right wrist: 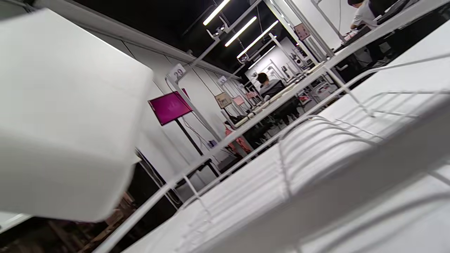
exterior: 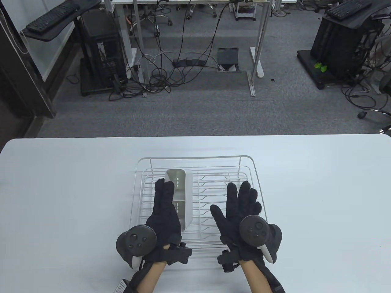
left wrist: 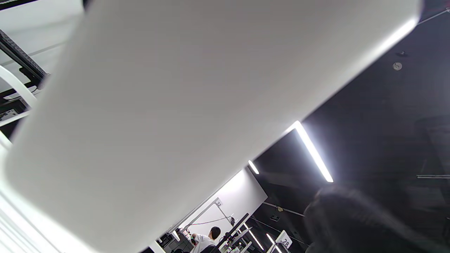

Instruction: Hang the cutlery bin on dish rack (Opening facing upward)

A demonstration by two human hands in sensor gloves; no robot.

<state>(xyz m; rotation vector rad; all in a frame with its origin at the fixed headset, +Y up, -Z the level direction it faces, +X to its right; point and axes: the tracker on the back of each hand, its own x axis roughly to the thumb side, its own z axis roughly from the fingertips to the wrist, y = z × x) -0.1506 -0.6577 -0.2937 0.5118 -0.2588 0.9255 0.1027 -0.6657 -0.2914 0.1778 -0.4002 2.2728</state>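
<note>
A white wire dish rack [exterior: 195,158] stands on the white table [exterior: 61,189]. The pale grey cutlery bin [exterior: 183,186] lies lengthwise inside the rack's left half, with its opening toward the far side. My left hand [exterior: 163,197] lies flat with its fingers straight over the bin's left edge; I cannot tell if it touches. My right hand [exterior: 239,198] is spread open above the rack's right half and holds nothing. The bin's wall [left wrist: 168,105] fills the left wrist view. In the right wrist view the bin [right wrist: 63,116] is at the left and the rack wires [right wrist: 316,140] run across.
The table's bare surface surrounds the rack on all sides. Beyond the far edge lie grey carpet, cables and desk legs [exterior: 256,61].
</note>
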